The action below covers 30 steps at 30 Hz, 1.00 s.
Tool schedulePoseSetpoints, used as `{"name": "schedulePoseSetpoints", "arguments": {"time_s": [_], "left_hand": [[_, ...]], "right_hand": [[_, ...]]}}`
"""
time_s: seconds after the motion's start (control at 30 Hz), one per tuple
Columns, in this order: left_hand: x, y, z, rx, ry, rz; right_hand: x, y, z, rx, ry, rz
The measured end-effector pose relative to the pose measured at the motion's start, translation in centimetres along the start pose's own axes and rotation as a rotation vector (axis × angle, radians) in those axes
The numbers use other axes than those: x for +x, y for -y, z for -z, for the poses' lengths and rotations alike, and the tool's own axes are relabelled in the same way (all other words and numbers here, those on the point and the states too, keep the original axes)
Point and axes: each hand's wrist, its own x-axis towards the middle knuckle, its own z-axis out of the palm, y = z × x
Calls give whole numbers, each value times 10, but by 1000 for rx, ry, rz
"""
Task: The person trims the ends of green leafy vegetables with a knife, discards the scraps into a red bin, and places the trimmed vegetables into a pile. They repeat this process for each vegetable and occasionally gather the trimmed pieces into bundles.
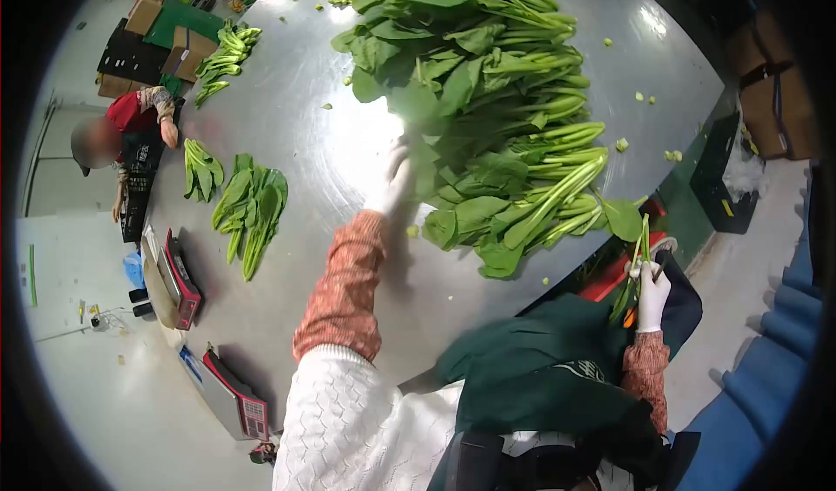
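Stalks (643, 245) pinched in right hand (651, 295); left hand (396, 178) blurred over steel table (348, 291), can't tell finger pose; leafy greens pile (522, 173) just beside it, loose bunches (252, 208) past it, red-edged scale (181, 278) beyond those

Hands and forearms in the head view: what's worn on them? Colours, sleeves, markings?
Left hand and right hand: pale, whitish gloves. Both forearms: rust-orange, mottled, gathered sleeves. Left upper arm: white textured-knit sleeve with ribbed cuff. No marking legible on gloves or sleeves. No cables visible on either forearm.
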Motion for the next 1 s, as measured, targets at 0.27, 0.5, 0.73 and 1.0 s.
{"name": "schedulePoseSetpoints", "arguments": {"time_s": [0.27, 0.5, 0.73, 1.0], "left_hand": [[-130, -101, -7, 108, 51, 176], [-194, -173, -49, 162, 41, 155], [-127, -215, -116, -77, 484, -398], [-70, -307, -228, -159, 528, -414]], "right_hand": [[3, 12, -12, -28, 25, 0], [12, 16, -15, 49, 75, 0], [11, 10, -8, 93, 84, -28], [25, 11, -1, -3, 78, -135]]}}
